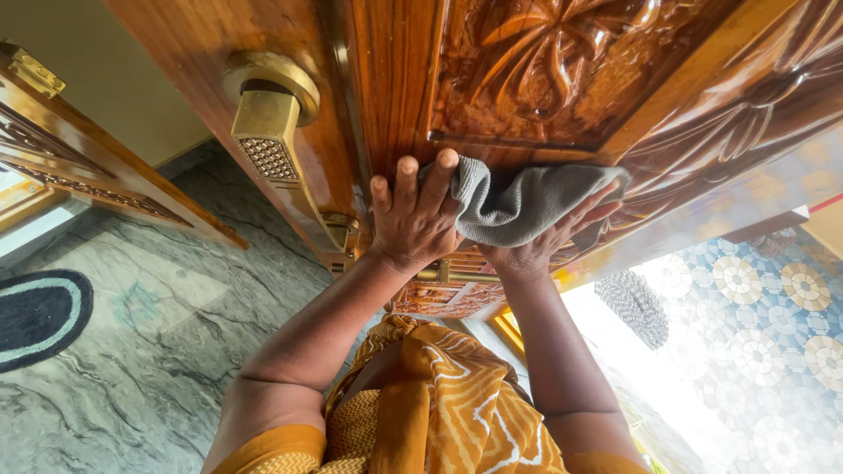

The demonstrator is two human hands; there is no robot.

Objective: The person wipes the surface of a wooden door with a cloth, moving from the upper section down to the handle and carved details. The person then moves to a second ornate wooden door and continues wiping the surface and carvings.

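Grey cloth (518, 204) against carved wooden door (562, 70)

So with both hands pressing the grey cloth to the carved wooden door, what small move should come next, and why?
Probably slide the soft grey cloth up onto the carved floral panel. Both the left hand and the right hand pin it on the glossy brown wooden door along the panel's lower edge, so the relief above lies nearest.
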